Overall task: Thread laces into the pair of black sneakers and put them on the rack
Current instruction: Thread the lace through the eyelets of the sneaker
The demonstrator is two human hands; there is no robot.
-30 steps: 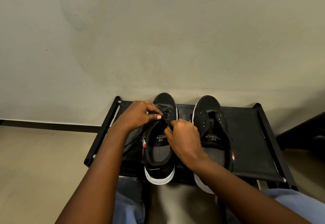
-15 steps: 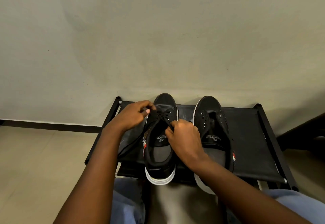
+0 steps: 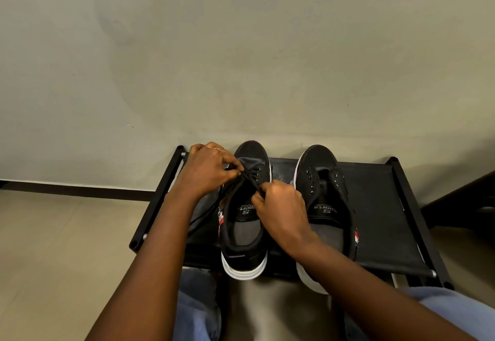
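Two black sneakers with white soles stand side by side on the black rack (image 3: 380, 206), toes toward the wall. The left sneaker (image 3: 245, 236) has a black lace (image 3: 247, 180) through its front eyelets. My left hand (image 3: 209, 170) pinches one lace end at the shoe's left side, near the toe. My right hand (image 3: 281, 206) pinches the other lace end over the tongue. A loose stretch of lace trails down past my left wrist. The right sneaker (image 3: 325, 188) shows bare eyelets with no lace visible.
The rack stands against a plain grey wall (image 3: 241, 59), on a beige tiled floor (image 3: 53, 247). My knees in blue jeans (image 3: 195, 308) are just in front of the rack. A dark piece of furniture (image 3: 471, 201) sits at the right edge.
My left hand has moved up and left toward the toe, pulling its lace end taut. My right hand has stayed over the tongue, still holding the other end.
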